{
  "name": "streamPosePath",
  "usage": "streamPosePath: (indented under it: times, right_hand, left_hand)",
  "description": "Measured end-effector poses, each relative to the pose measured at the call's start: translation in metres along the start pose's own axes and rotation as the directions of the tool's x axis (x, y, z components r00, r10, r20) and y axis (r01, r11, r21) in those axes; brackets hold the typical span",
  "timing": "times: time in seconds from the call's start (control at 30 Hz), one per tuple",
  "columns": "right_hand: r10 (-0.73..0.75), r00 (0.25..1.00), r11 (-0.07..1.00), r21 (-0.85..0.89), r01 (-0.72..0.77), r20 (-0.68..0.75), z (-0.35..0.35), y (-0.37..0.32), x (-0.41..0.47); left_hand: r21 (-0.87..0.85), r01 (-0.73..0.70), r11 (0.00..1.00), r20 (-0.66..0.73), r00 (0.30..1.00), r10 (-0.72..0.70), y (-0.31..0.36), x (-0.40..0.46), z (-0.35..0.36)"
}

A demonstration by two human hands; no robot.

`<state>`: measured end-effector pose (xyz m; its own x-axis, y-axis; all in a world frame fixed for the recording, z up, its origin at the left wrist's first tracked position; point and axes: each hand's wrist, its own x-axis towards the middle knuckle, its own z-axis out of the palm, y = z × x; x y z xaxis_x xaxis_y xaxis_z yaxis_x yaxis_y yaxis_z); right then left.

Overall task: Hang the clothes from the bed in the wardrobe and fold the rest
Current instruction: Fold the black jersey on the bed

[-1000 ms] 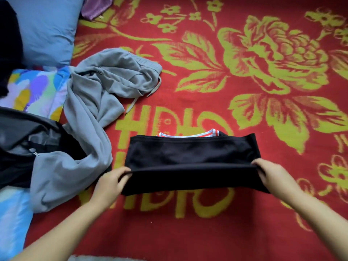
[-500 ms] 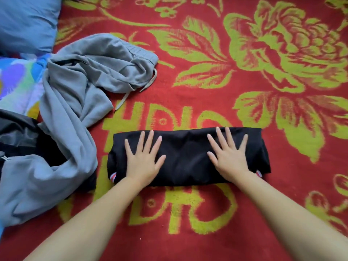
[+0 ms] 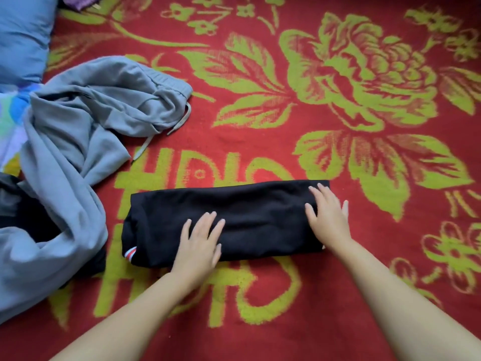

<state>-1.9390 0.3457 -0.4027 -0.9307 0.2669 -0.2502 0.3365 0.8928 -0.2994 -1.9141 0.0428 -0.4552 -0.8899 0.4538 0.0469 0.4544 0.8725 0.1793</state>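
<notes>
- Black garment: folded into a long, narrow band, lying flat on the red and green floral blanket near its front edge. A second ago its near edge was held up at both corners and a striped collar showed behind it. The fold is now closed, and only a red-and-white striped trim peeks out at the lower left end.
- Meaning for the task: the lengthwise fold looks finished; a crosswise fold into a compact packet is the likely next step.
- Left hand: flat on the band, left of centre, fingers straight and spread, pressing and grasping nothing. Half a second ago it lay further up the cloth; it now sits near the front edge.
- Right hand: flat at the band's right end, fingers extended toward the far corner, holding nothing. It has slid outward from the middle, which reads as smoothing.
- Forearms: both reach in from the bottom of the view, angled inward toward the garment.
- Grey sweatpants: crumpled with drawstring loose, to the left, apart from the band, still unfolded.
- Dark jacket: partly under the grey cloth at the left edge.
- Blue pillow: top left corner.
</notes>
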Motion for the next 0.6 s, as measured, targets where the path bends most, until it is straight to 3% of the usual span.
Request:
streamPosePath:
  times: [0.03, 0.07, 0.1, 0.13, 0.17, 0.2, 0.23, 0.3, 0.4, 0.53, 0.6]
  right_hand:
    - [0.07, 0.997, 0.992, 0.106, -0.069, -0.013, -0.011, 0.008, 0.01]
    - [0.162, 0.986, 0.963, 0.215, -0.164, 0.028, -0.021, 0.016, 0.021]
    - [0.251, 0.962, 0.914, 0.301, -0.271, 0.103, -0.027, 0.024, 0.031]
    - [0.331, 0.924, 0.854, 0.356, -0.38, 0.192, -0.032, 0.025, 0.039]
    - [0.382, 0.883, 0.801, 0.378, -0.464, 0.273, -0.03, 0.029, 0.045]
    - [0.42, 0.844, 0.763, 0.375, -0.527, 0.332, -0.027, 0.033, 0.046]
    - [0.435, 0.823, 0.742, 0.372, -0.558, 0.365, -0.022, 0.037, 0.048]
    - [0.477, 0.793, 0.718, 0.352, -0.6, 0.378, -0.01, 0.047, 0.051]
    - [0.497, 0.768, 0.712, 0.315, -0.627, 0.404, -0.007, 0.047, 0.053]
    - [0.36, 0.708, 0.631, 0.401, -0.665, 0.608, -0.027, 0.025, 0.051]
    - [0.229, 0.734, 0.612, 0.492, -0.619, 0.639, -0.044, 0.001, 0.053]
  left_hand:
    - [-0.16, -0.014, 0.987, 0.02, 1.0, 0.018, 0.027, 0.004, -0.006]
    - [-0.366, 0.084, 0.927, 0.121, 0.992, -0.042, 0.059, 0.011, -0.013]
    - [-0.543, 0.295, 0.786, 0.313, 0.94, -0.137, 0.091, 0.017, -0.02]
    - [-0.637, 0.571, 0.519, 0.548, 0.808, -0.217, 0.12, 0.027, -0.026]
    - [-0.597, 0.787, 0.157, 0.757, 0.617, -0.213, 0.147, 0.036, -0.027]
    - [-0.453, 0.871, -0.189, 0.891, 0.436, -0.126, 0.172, 0.043, -0.022]
    - [-0.29, 0.841, -0.457, 0.946, 0.324, -0.004, 0.19, 0.05, -0.018]
    - [-0.069, 0.627, -0.776, 0.96, 0.254, 0.119, 0.214, 0.06, -0.013]
    - [-0.044, 0.304, -0.952, 0.965, 0.26, 0.038, 0.225, 0.074, -0.008]
    - [-0.053, 0.108, -0.993, 0.96, 0.281, -0.021, 0.211, 0.082, -0.013]
    - [-0.027, 0.039, -0.999, 0.945, 0.328, -0.013, 0.195, 0.08, -0.027]
